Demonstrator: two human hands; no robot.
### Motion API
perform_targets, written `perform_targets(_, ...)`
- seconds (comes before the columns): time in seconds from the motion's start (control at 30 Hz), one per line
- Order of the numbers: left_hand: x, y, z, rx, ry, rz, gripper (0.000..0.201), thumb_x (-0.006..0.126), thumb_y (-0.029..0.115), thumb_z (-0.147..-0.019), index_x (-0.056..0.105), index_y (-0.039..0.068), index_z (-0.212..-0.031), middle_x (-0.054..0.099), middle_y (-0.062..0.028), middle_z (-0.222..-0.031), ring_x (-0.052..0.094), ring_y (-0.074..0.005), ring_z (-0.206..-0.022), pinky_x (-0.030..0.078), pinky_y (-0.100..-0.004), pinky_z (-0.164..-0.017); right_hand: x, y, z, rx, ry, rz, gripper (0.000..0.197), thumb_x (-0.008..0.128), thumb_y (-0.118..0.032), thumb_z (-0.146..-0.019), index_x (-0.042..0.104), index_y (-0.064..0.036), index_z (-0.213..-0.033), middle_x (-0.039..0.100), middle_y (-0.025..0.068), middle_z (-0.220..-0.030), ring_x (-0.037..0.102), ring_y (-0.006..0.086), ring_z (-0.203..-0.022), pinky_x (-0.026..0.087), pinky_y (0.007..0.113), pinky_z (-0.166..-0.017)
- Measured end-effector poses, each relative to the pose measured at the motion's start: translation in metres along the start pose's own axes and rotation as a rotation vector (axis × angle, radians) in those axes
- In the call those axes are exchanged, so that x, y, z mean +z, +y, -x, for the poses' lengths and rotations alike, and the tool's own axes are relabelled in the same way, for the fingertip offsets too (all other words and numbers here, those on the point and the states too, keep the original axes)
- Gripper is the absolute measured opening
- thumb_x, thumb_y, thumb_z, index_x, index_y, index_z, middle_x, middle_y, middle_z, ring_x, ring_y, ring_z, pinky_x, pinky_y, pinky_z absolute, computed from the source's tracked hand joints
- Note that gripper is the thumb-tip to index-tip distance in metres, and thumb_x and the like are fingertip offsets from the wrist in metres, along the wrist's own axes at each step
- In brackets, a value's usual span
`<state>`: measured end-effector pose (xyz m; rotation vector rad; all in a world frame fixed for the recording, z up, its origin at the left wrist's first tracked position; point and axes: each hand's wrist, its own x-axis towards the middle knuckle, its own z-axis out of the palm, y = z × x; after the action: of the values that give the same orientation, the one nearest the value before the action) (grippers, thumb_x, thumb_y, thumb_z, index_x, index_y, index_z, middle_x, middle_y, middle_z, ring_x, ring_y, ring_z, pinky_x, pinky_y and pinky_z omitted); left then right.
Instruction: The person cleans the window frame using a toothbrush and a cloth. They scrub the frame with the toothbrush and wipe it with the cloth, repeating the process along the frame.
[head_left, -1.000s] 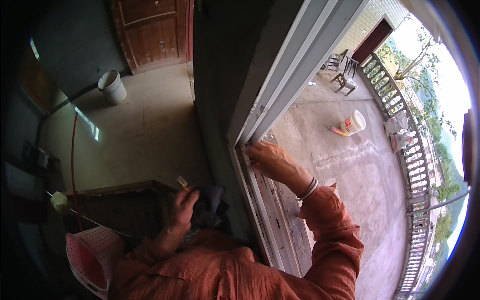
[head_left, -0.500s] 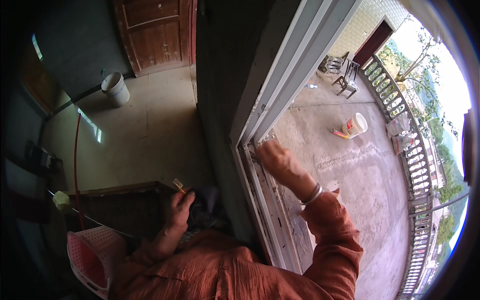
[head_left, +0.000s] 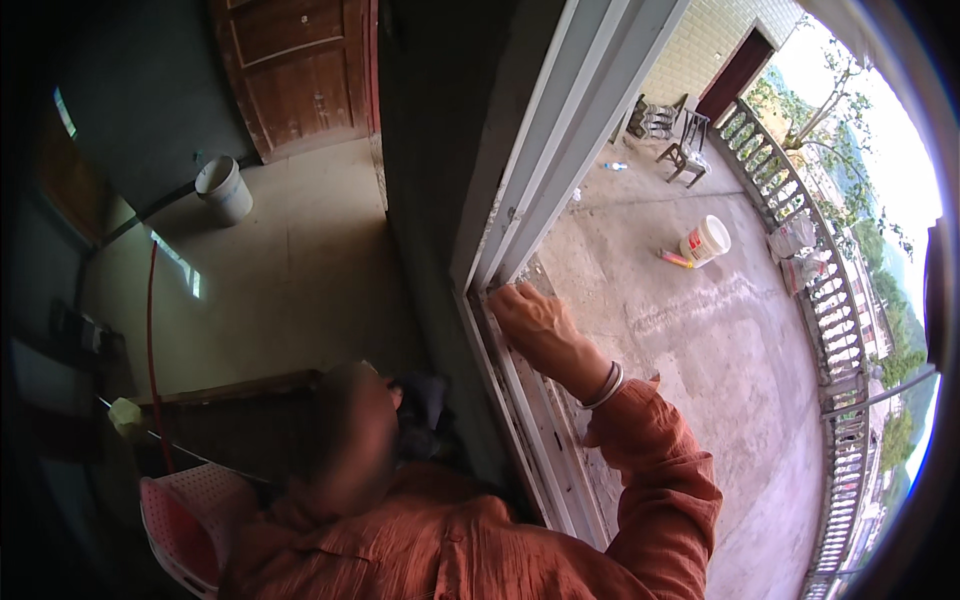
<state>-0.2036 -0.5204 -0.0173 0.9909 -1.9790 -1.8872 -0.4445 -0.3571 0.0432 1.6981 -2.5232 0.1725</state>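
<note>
My right hand [head_left: 538, 325] is at the lower corner of a white sliding-window frame [head_left: 545, 190], fingers bent and pressed together down at the dirty sill track [head_left: 530, 405]. Whatever they may pinch is hidden under the knuckles. A bracelet [head_left: 605, 385] rings that wrist, below an orange-brown sleeve. My left hand [head_left: 358, 430] is a blurred shape in front of my chest, on the indoor side of the wall. Its fingers cannot be made out, nor what they hold. Dark cloth [head_left: 425, 405] shows just beside it.
Indoors are a pale bucket [head_left: 224, 190], a wooden door [head_left: 298, 75], a pink perforated basket [head_left: 195, 515] and a thin red pole [head_left: 151, 340]. Outside, a white bucket [head_left: 706, 240], a chair [head_left: 685, 150] and a balustrade [head_left: 838, 330] stand on the concrete terrace [head_left: 720, 400].
My right hand has shifted slightly left, closer into the track corner. My left hand, which held a small short-bristled brush upright, has moved and become blurred. The view has shifted a little.
</note>
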Motion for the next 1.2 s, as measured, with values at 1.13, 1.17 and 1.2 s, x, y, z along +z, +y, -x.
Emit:
perform_targets(1.13, -0.002, 0.039, -0.001, -0.104, -0.160, -0.187, 0.029, 0.060, 0.020, -0.096, 0.063, -0.001, -0.117, 0.066, -0.0043, -0.110, 0.059, -0.0150, -0.098, 0.046, -0.0294, -0.091, 0.027, 0.005, 0.010, 0.146, 0.371, -0.225, 0.027, 0.053, 0.000, -0.083, 0.053, -0.0121, -0.107, 0.065, 0.0065, -0.081, 0.058, 0.0265, -0.095, 0.043, 0.042, -0.081)
perform_targets(1.17, -0.009, -0.018, -0.010, -0.046, -0.098, 0.015, 0.028, 0.059, 0.018, -0.096, 0.063, -0.001, -0.117, 0.066, -0.0035, -0.109, 0.059, -0.0139, -0.098, 0.046, -0.0284, -0.091, 0.026, -0.002, 0.003, 0.154, 0.345, -0.239, 0.029, 0.056, 0.001, -0.081, 0.053, -0.0117, -0.107, 0.066, 0.0064, -0.085, 0.058, 0.0272, -0.099, 0.041, 0.043, -0.084)
perform_targets(1.2, -0.013, -0.051, -0.017, 0.011, -0.049, 0.218, 0.028, 0.059, 0.016, -0.096, 0.063, -0.002, -0.116, 0.066, -0.0027, -0.109, 0.059, -0.0128, -0.099, 0.046, -0.0274, -0.090, 0.028, -0.005, 0.000, 0.173, 0.309, -0.248, 0.031, 0.059, 0.001, -0.079, 0.053, -0.0113, -0.107, 0.067, 0.0064, -0.089, 0.057, 0.0278, -0.102, 0.039, 0.044, -0.088)
